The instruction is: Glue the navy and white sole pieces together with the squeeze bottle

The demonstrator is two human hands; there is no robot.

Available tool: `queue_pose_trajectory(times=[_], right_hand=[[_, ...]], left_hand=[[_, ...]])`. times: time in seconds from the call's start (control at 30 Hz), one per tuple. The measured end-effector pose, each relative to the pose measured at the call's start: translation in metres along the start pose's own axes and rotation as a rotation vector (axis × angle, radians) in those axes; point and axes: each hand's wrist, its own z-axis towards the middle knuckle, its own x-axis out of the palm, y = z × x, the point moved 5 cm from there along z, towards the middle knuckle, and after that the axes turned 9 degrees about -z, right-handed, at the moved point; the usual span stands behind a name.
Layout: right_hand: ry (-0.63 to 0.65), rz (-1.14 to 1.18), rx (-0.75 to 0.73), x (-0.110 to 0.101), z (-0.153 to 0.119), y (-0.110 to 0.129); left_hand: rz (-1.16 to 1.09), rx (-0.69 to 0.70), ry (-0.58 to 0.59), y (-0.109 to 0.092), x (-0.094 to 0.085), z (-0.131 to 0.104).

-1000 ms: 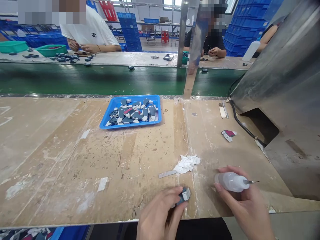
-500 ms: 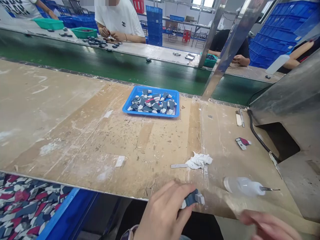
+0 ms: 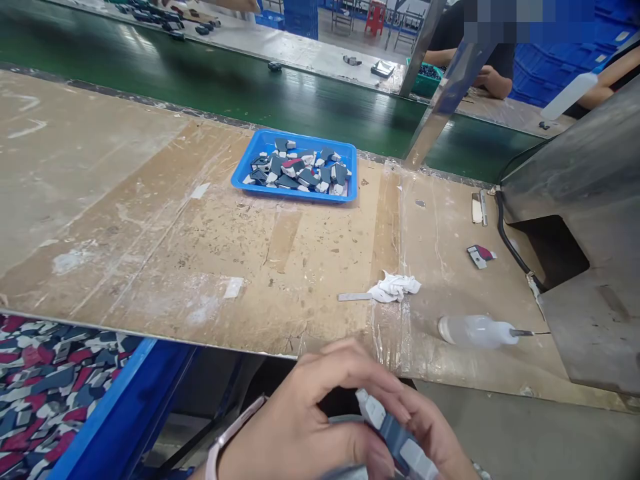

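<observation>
Both my hands meet below the near edge of the wooden bench [image 3: 150, 220]. My left hand [image 3: 305, 427] and my right hand [image 3: 430, 433] together grip a small dark blue and white plastic part [image 3: 387, 430]. A translucent squeeze bottle [image 3: 475, 331] with a thin metal nozzle lies on its side on the bench, apart from my hands. Farther back, a blue tray [image 3: 245, 175] holds several similar blue, white and red pieces.
A crumpled white cloth [image 3: 395, 287] and a metal strip [image 3: 351, 297] lie mid-bench. A small red-grey piece [image 3: 481, 255] lies to the right, near a steel machine housing [image 3: 585, 200]. A blue crate of pieces [image 3: 50, 387] sits lower left. Behind the bench runs a green conveyor [image 3: 200, 80], with other people's hands beyond it.
My right hand let go of the squeeze bottle, which now lies on the bench, and joined my left hand on the small part. Both hands dropped below the bench edge; the view tilted down.
</observation>
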Motion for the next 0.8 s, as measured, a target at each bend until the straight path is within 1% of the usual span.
queue_pose_trajectory(times=[0.07,0.1,0.13,0.2,0.27,0.3,0.33,0.4,0.5,0.6,0.63,0.7,0.77,0.8], right_hand=[[0.040,0.119,0.079,0.010,0.004,-0.003],[0.071,0.151,0.089,0.014,0.006,-0.005],[0.097,0.163,0.065,0.017,0.009,-0.007],[0.092,0.124,-0.046,0.015,0.013,-0.012],[0.017,0.069,-0.146,0.008,0.013,-0.019],[-0.046,0.052,-0.159,0.003,0.012,-0.023],[-0.106,0.048,-0.146,0.000,0.010,-0.028],[-0.173,0.088,-0.090,-0.004,0.005,-0.034],[-0.189,0.121,-0.003,-0.002,0.001,-0.035],[-0.201,0.089,-0.003,-0.003,0.001,-0.028],[-0.185,0.088,-0.012,-0.003,0.003,-0.024],[-0.083,0.096,-0.037,0.000,0.007,-0.016],[0.048,0.082,-0.070,0.004,0.010,-0.009],[0.094,0.052,-0.082,0.005,0.011,-0.006]], left_hand=[[-0.160,-0.074,0.000,0.009,0.003,0.001],[-0.225,-0.122,-0.007,0.014,0.005,0.001],[-0.278,-0.165,-0.007,0.018,0.007,0.000],[-0.328,-0.227,0.003,0.024,0.013,-0.001],[-0.322,-0.246,0.005,0.028,0.015,-0.004],[-0.309,-0.247,0.008,0.028,0.016,-0.005],[-0.293,-0.247,0.009,0.029,0.016,-0.006],[-0.259,-0.255,0.005,0.030,0.016,-0.009],[-0.218,-0.262,0.000,0.028,0.015,-0.010],[-0.209,-0.229,0.037,0.024,0.012,-0.009],[-0.208,-0.204,0.072,0.022,0.011,-0.008],[-0.155,-0.138,0.150,0.019,0.010,-0.005],[-0.017,-0.056,0.193,0.016,0.009,-0.002],[0.074,-0.016,0.193,0.015,0.008,0.000]])
